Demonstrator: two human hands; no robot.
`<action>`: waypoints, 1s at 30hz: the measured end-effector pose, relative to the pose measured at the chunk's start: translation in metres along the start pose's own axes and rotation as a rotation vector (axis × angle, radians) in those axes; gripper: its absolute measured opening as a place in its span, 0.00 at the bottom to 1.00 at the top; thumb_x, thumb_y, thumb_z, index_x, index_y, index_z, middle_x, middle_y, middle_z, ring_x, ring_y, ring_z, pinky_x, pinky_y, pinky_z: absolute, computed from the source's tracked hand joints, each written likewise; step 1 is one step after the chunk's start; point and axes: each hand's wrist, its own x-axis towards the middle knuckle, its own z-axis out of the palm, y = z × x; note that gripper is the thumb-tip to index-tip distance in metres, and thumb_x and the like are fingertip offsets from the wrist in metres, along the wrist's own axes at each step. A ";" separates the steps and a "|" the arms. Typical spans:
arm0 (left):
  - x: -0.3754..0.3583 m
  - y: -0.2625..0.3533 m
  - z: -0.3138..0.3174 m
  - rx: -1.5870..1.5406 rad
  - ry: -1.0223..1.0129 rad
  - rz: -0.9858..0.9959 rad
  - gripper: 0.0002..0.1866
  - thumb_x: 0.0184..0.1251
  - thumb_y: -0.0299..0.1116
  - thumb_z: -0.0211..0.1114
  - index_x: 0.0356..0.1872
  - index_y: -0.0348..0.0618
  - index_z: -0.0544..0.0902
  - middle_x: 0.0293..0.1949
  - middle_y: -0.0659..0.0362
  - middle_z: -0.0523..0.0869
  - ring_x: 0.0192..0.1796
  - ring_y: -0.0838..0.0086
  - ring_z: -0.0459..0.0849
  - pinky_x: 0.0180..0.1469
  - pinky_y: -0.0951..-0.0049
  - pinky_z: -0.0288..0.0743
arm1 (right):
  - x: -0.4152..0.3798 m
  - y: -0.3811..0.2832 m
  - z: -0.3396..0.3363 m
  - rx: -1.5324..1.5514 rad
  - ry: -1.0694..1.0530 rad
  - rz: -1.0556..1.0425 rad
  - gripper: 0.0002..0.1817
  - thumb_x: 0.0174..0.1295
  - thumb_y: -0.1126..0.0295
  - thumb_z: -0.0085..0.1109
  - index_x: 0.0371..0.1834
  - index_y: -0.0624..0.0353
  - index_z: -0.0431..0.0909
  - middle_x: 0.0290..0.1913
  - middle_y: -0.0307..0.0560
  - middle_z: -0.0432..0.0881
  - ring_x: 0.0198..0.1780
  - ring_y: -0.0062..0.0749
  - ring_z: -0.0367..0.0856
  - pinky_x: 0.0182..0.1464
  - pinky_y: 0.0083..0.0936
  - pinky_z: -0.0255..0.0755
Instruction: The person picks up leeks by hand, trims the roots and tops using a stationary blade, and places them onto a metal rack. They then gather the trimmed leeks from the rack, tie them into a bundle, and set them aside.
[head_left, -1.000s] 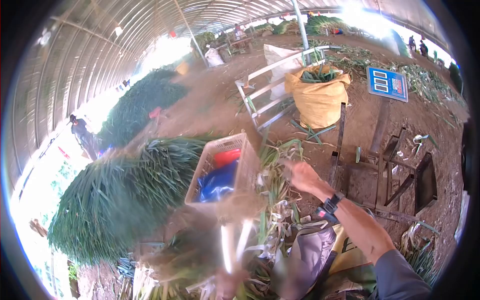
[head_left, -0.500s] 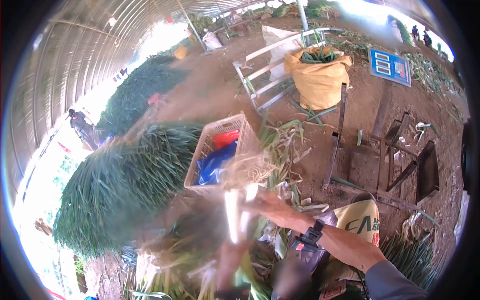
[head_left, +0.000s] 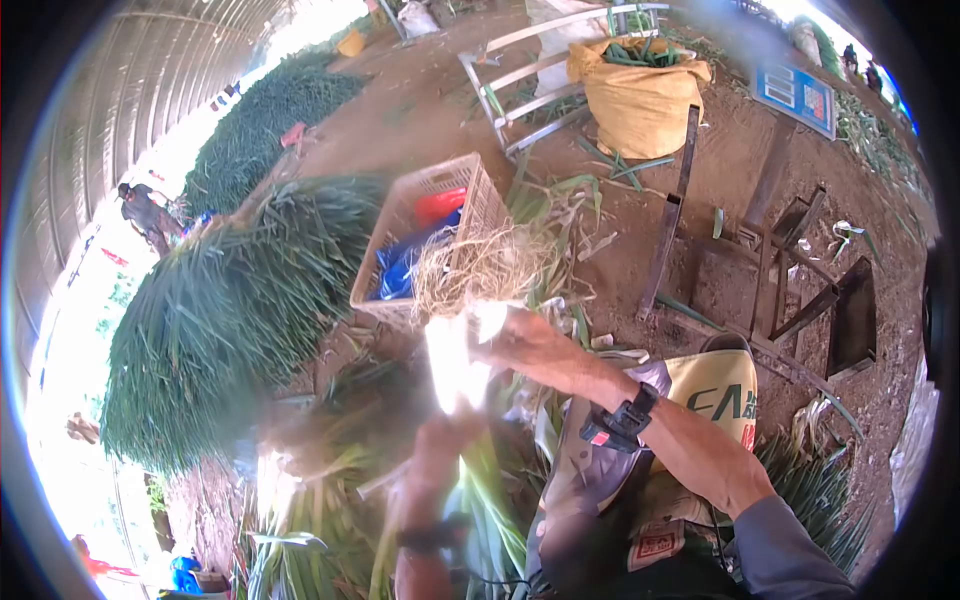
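held stalks [head_left: 452, 360] — glaring white | crate [head_left: 487, 200] — beige lattice | straw [head_left: 485, 265] tan | sack [head_left: 642, 108] yellow-orange | leaf heap [head_left: 230, 320] deep green

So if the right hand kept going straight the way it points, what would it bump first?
Probably the bright white scallion stalks just ahead of the right hand. Glare hides the depth, so it may already be touching them.

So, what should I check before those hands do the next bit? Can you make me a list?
1. Right hand up at the white stalks: ok.
2. Left hand gripping firmly: cannot tell, it is blurred.
3. Stalks easy to see: not ok, bright glare washes them out.
4. Stringy roots clear of the crate: cannot tell, they overlap in this view.
5. Red plastic and blue plastic inside the crate: ok.
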 end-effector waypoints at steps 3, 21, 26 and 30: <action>0.008 0.015 0.014 0.224 0.087 -0.098 0.15 0.74 0.31 0.67 0.55 0.34 0.80 0.42 0.60 0.88 0.44 0.76 0.84 0.46 0.70 0.79 | -0.004 -0.012 0.004 0.142 -0.030 0.047 0.38 0.68 0.56 0.71 0.75 0.60 0.65 0.68 0.51 0.74 0.65 0.37 0.76 0.67 0.35 0.73; -0.003 -0.018 -0.002 0.204 -0.182 -0.316 0.32 0.65 0.54 0.76 0.59 0.38 0.81 0.42 0.61 0.86 0.40 0.75 0.84 0.45 0.67 0.80 | 0.009 0.049 0.030 0.732 0.220 0.158 0.31 0.55 0.81 0.73 0.62 0.68 0.69 0.46 0.48 0.80 0.45 0.29 0.81 0.50 0.29 0.79; 0.004 -0.060 0.014 0.178 -0.056 -0.030 0.21 0.72 0.46 0.70 0.52 0.38 0.84 0.38 0.63 0.84 0.39 0.79 0.79 0.42 0.73 0.75 | 0.007 0.040 0.029 0.384 0.257 0.178 0.39 0.64 0.66 0.70 0.73 0.72 0.60 0.62 0.64 0.76 0.66 0.48 0.76 0.73 0.41 0.67; 0.008 -0.054 0.029 0.192 0.041 0.082 0.21 0.69 0.48 0.70 0.38 0.36 0.84 0.27 0.63 0.77 0.32 0.78 0.71 0.33 0.69 0.68 | 0.010 0.079 0.043 0.242 0.299 0.041 0.40 0.65 0.62 0.65 0.73 0.70 0.54 0.63 0.58 0.63 0.64 0.41 0.62 0.65 0.36 0.60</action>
